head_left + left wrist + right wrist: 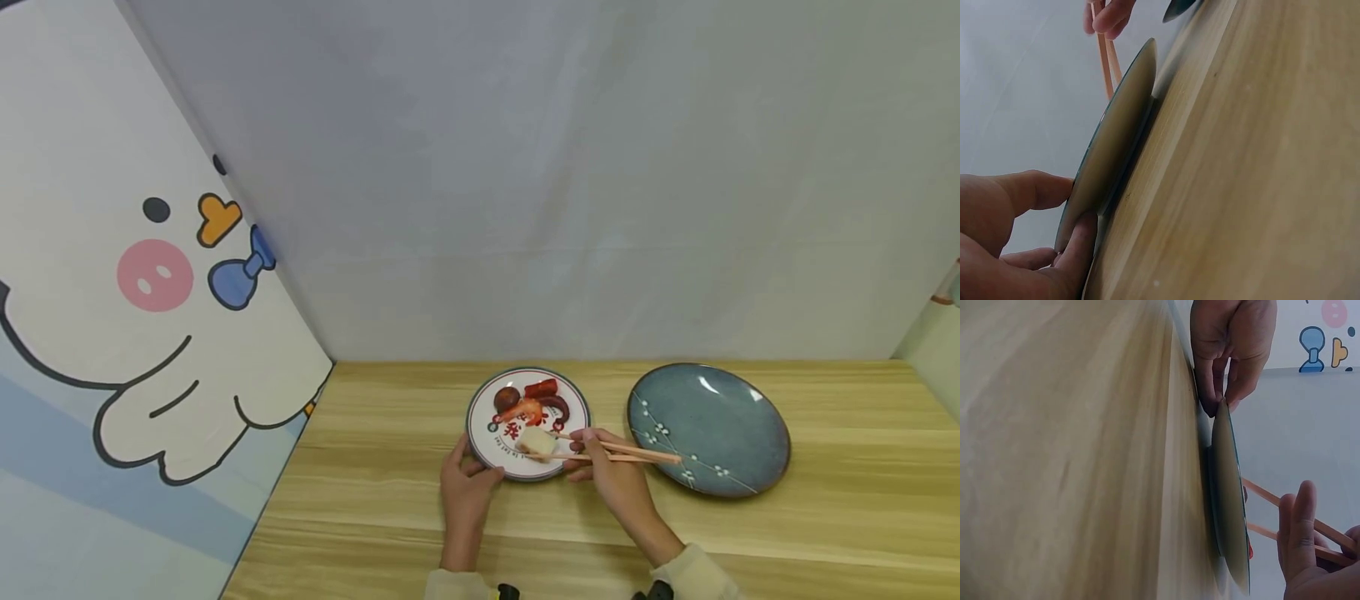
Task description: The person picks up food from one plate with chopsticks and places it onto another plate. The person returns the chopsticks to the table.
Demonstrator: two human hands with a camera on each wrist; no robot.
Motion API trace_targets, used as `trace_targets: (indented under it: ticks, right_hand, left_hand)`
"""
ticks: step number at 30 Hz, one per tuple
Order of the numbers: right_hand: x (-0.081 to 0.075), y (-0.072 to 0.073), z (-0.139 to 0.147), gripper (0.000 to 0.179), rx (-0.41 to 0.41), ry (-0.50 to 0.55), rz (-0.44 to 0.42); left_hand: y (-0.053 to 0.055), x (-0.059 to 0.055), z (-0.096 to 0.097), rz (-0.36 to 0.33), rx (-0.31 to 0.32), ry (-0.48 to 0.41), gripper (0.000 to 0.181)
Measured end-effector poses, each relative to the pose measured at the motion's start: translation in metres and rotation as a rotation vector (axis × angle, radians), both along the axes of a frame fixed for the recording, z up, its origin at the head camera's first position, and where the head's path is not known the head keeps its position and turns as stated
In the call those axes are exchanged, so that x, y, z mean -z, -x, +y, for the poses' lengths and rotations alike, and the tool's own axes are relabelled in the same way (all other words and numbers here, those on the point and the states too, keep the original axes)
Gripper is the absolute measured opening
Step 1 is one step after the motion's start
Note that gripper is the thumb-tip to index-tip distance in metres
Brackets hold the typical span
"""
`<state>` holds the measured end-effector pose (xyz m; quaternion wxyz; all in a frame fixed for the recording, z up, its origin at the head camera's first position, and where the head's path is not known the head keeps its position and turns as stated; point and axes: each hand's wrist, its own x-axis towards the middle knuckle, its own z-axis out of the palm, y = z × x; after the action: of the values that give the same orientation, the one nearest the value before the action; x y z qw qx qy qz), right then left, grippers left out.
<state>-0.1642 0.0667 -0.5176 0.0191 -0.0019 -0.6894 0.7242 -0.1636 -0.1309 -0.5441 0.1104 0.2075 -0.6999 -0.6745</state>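
Note:
My left hand [467,497] grips the near left rim of a round white plate [482,419], with the thumb above and fingers beneath the edge in the left wrist view. A pair of light wooden chopsticks [637,453] is in my right hand [621,483], above the plate's right side. Their tips stand on either side of a pale, cream-coloured block [536,441] at the plate's front. Behind it lie a shrimp [519,411], a round brown piece [506,399], a red piece [542,388] and a dark curved piece [557,407]. The right wrist view shows the chopsticks [1335,535] reaching over the rim.
A larger oval blue-grey plate [720,425] with white blossoms stands close to the right of my right hand. Both plates are on a wood-grain table [360,500]. A grey cloth [600,208] hangs behind, and a cartoon-printed panel [90,208] borders the left side.

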Motion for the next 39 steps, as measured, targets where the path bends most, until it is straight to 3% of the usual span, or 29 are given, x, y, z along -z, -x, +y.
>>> trace_targets:
  ticks: [12, 25, 39]
  right_hand:
    - [0.0, -0.001, -0.004, 0.038, 0.003, 0.016, -0.008]
    - [0.009, -0.002, -0.008, 0.03, 0.074, 0.016, 0.164]
    - [0.011, -0.001, -0.009, 0.028, 0.096, 0.03, 0.166]
  left_hand:
    - [0.001, -0.001, 0.001, -0.016, -0.001, -0.003, 0.084]
    - [0.0, -0.001, 0.001, -0.023, -0.005, -0.005, 0.084]
    - [-0.001, -0.001, 0.002, 0.003, -0.007, -0.016, 0.084]
